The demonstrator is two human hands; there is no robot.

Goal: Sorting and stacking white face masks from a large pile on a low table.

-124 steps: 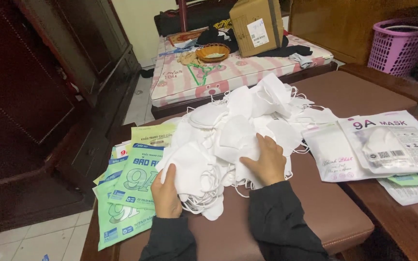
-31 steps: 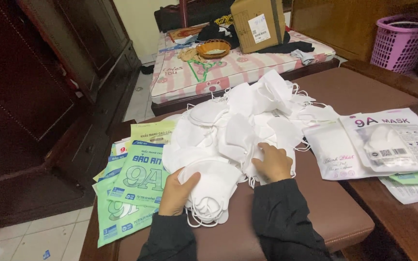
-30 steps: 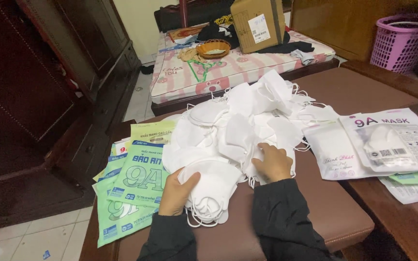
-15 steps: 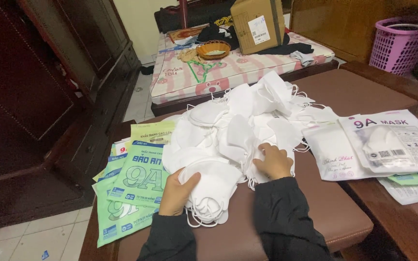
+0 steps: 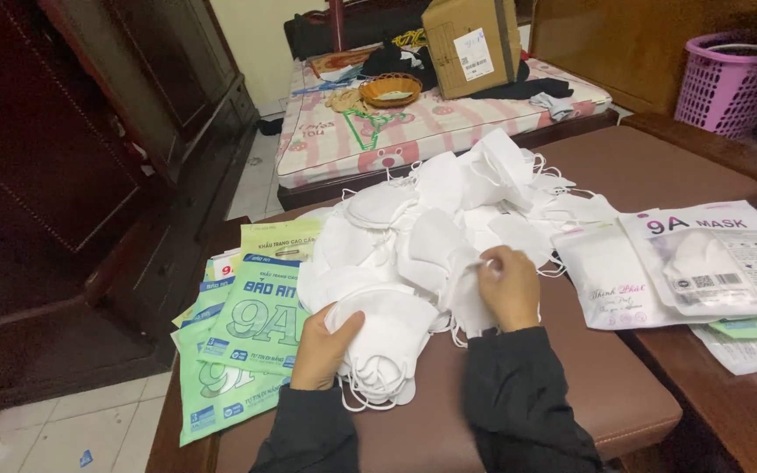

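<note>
Left grip (image 5: pixel 321 349) curled around a stack of white masks (image 5: pixel 385 346) at the near edge of a heaped mask pile (image 5: pixel 449 210). Right grip (image 5: pixel 508 285) pinching one mask in the pile. Green packets (image 5: pixel 251 337) just left, on the brown counter (image 5: pixel 589 394).

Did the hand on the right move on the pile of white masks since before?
Yes. The right hand slid a little toward the packaged masks and up the pile of white masks.

Two bare hands, left hand (image 5: pixel 321 349) and right hand (image 5: pixel 510 287), emerging from long, dark, loosely creased sleeves (image 5: pixel 519 403)
</note>
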